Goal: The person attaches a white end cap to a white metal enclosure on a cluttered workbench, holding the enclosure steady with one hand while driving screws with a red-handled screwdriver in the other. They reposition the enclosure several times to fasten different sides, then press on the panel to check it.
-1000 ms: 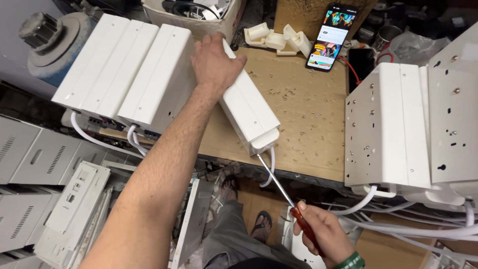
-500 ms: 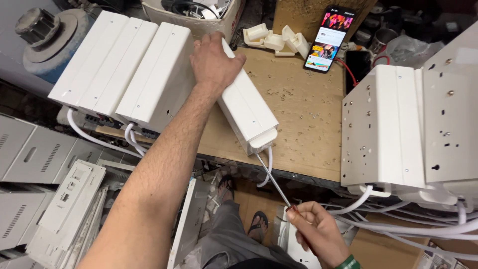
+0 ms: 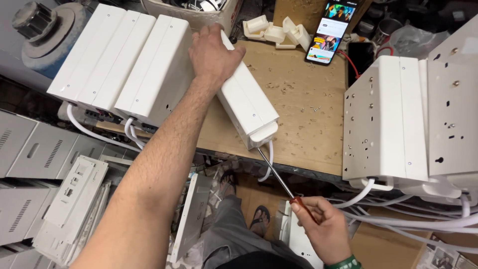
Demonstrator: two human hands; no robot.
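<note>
white box [image 3: 247,102] lies pinned under the flat, open left hand [image 3: 214,52]; right hand [image 3: 323,226] grips a screwdriver [image 3: 282,180].

Count on the desk [image 3: 298,114]: 3 white boxes stacked side by side at 10 o'clock [image 3: 119,65], 1 white box under the left hand [image 3: 249,107], 2 perforated white units at 3 o'clock [image 3: 398,119]. Also 1 screwdriver [image 3: 281,182], 1 lit phone at 12 o'clock [image 3: 331,32], 1 dark phone beside it [image 3: 359,57]. 2 hands in view: left hand [image 3: 214,55], right hand [image 3: 323,229].
</note>
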